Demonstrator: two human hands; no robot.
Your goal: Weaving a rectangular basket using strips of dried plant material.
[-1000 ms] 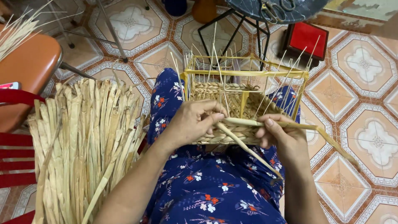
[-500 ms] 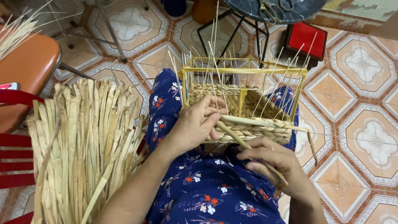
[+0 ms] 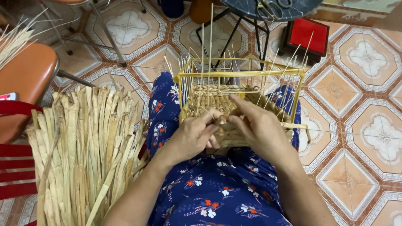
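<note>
Straw-coloured basket (image 3: pixel 234 106) is held on the lap; the right hand (image 3: pixel 257 127), lower a moment ago, is now closed on a strand beside the left hand (image 3: pixel 194 136), which pinches the weave.

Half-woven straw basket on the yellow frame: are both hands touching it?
Touching. The head view shows the left hand and right hand pressed against the half-woven straw basket, fingers on its near wall.

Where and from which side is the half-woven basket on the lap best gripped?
Probably the woven lower wall of the basket, from the near side, where the left hand and right hand sit. The thin upright stakes look too flimsy.
</note>
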